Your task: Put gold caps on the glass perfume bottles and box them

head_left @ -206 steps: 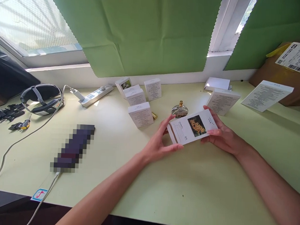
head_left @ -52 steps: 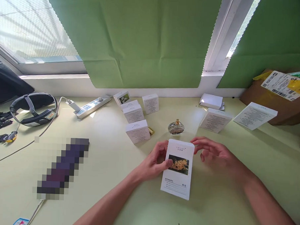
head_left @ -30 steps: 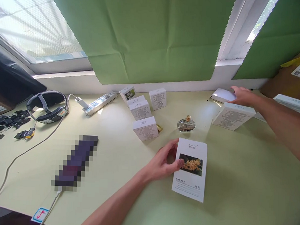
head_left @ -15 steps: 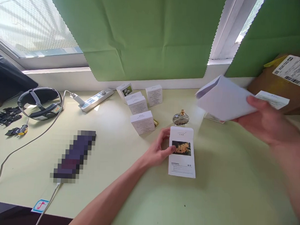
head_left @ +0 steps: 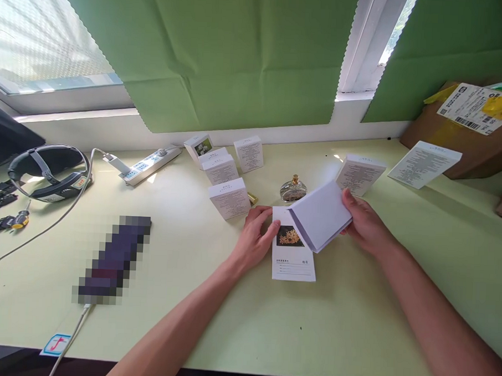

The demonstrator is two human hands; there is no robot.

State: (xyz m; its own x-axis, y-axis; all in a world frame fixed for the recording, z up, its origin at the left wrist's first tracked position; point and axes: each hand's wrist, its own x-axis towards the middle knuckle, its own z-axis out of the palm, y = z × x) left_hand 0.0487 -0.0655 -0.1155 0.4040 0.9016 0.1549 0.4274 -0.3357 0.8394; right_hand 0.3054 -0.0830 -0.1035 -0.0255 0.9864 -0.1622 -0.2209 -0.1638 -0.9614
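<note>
A white perfume box [head_left: 293,262] with a picture of orange flowers lies on the table. My left hand [head_left: 257,241] grips its left edge, thumb on the printed face and fingers at the side. In my right hand [head_left: 360,223] is a plain white folded paper box [head_left: 322,213], pinched at its right end, tilted and hovering over the right part of the perfume box. Just behind stands a clear glass perfume bottle [head_left: 293,191] with a gold neck. A gold cap [head_left: 253,198] lies to the left, partly hidden by a printed white box [head_left: 229,198].
Several more printed white boxes [head_left: 249,154] stand behind, with others at the right [head_left: 362,173]. A brown carton [head_left: 465,142] sits at the back right. On the left are a power strip [head_left: 146,167], a headset [head_left: 53,187], a blurred phone [head_left: 115,259] and its cable.
My right hand has brought the folded paper box from the right down and left, over the perfume box. My left hand keeps its grip. The view has shifted slightly right.
</note>
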